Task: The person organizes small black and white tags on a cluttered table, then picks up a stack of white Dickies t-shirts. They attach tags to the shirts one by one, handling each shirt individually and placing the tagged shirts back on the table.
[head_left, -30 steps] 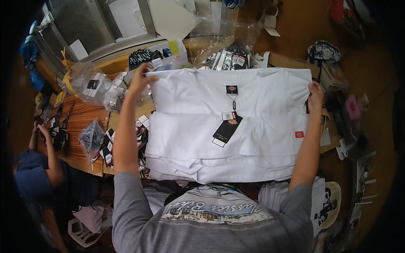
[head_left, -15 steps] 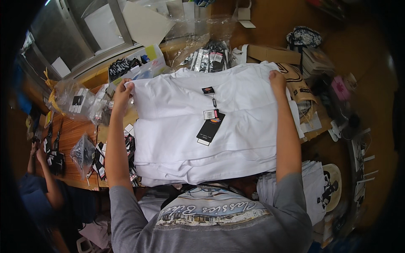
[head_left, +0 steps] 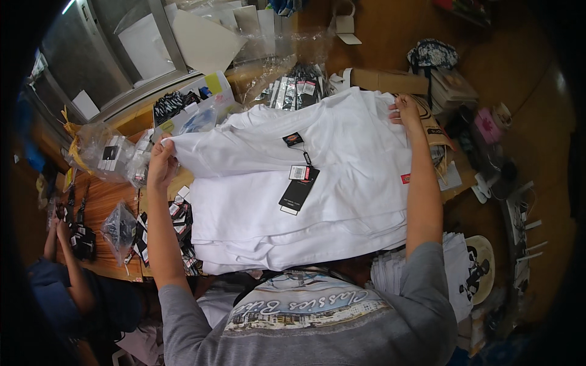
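A white T-shirt (head_left: 360, 158) lies on a stack of folded white shirts (head_left: 305, 249) in front of me. At its neckline sits a black label (head_left: 292, 139), from which a black hang tag (head_left: 299, 190) with a white sticker hangs over the chest. My left hand (head_left: 161, 163) is closed on the shirt's left shoulder corner and holds it out past the stack. At the far right corner, my right hand (head_left: 405, 112) rests against the cloth with its fingers apart. A small red tab (head_left: 405, 179) shows near my right forearm.
Loose black tags (head_left: 177, 226) lie left of the stack. Beyond it stand an open box (head_left: 210, 107) and packaged tags (head_left: 299, 88). A brown paper bag (head_left: 436, 131) is at right. More folded shirts (head_left: 390, 271) lie near my right elbow. Another person's hands (head_left: 60, 227) work at far left.
My left hand has drawn the shirt's corner left and toward me. My right hand has loosened its fingers and shifted slightly right. The tag has slid a little left, and the red tab has appeared.
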`<action>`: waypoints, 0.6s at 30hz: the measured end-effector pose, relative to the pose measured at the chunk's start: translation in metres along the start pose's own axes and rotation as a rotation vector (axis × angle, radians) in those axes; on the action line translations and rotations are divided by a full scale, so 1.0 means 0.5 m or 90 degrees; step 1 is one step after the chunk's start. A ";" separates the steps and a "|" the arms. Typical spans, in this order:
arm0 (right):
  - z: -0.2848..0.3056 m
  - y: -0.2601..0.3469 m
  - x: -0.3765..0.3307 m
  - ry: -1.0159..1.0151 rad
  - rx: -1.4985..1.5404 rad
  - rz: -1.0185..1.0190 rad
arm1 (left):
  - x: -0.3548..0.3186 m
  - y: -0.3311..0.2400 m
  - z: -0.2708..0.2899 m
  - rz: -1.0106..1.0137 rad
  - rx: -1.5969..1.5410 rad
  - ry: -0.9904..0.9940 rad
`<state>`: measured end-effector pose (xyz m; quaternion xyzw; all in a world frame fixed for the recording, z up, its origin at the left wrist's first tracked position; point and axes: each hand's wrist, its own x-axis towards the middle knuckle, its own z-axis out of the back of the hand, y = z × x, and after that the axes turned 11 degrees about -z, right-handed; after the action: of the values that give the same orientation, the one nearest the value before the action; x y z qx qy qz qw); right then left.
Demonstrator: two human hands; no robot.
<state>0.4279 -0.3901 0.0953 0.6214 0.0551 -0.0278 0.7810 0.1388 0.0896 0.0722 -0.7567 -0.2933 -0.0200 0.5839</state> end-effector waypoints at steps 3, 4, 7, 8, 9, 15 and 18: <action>0.029 -0.047 -0.006 0.080 -0.233 0.122 | 0.003 0.003 -0.022 0.012 0.008 -0.003; 0.005 -0.059 -0.020 0.083 -0.322 0.254 | 0.007 0.003 -0.021 0.008 0.000 -0.004; -0.063 -0.053 -0.096 0.009 -0.528 0.399 | 0.017 0.002 -0.018 -0.005 -0.014 -0.013; -0.077 -0.046 -0.117 0.004 -0.605 0.496 | 0.020 0.001 -0.026 -0.009 -0.018 -0.016; -0.084 -0.055 -0.133 0.146 -0.503 0.466 | 0.021 0.000 -0.030 -0.014 -0.022 -0.021; -0.114 -0.022 -0.122 -0.163 -0.427 0.459 | 0.013 0.025 0.003 0.001 -0.068 -0.001; -0.124 -0.021 -0.079 -0.175 -0.613 0.319 | 0.012 0.024 -0.009 0.001 -0.072 -0.025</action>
<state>0.3845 -0.3330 0.0763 0.1797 -0.1900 0.1064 0.9593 0.1508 0.0865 0.0652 -0.7887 -0.3027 -0.0215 0.5346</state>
